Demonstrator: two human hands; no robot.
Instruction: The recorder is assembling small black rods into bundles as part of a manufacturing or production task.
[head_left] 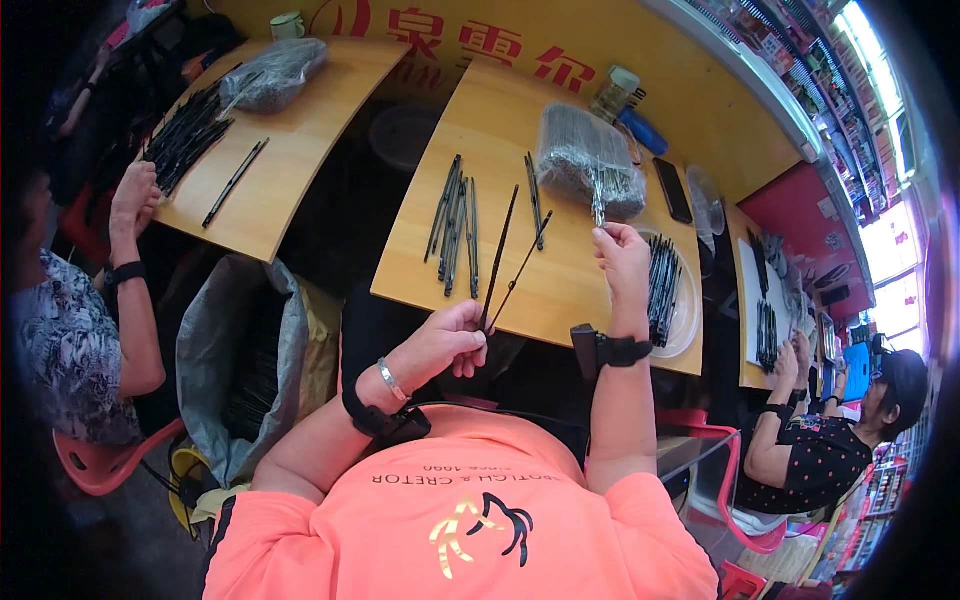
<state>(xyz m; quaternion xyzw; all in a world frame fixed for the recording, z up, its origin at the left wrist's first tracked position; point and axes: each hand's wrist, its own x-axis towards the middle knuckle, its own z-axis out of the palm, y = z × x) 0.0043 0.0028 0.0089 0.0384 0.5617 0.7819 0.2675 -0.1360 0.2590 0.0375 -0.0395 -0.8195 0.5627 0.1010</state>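
Observation:
My left hand point(442, 345) is closed at the near edge of the wooden table point(400, 262), holding thin black rods point(501, 255) that fan out in a V from its fingers. To the right, my right hand point(625, 262) pinches a narrow shiny piece point(598, 205) at the mouth of a clear plastic bag point(590, 165). Whether that piece is part of the bag or comes out of it, I cannot tell. Several black strips point(455, 235) lie in a loose group beyond my left hand, with a few more point(536, 190) beside the bag.
A round clear tray point(688, 335) full of black strips sits right of my right hand. Behind it lie a phone point(674, 190), a blue bottle point(643, 132) and a jar point(614, 95). People work at tables on both sides. A sack point(225, 345) stands on the floor at left.

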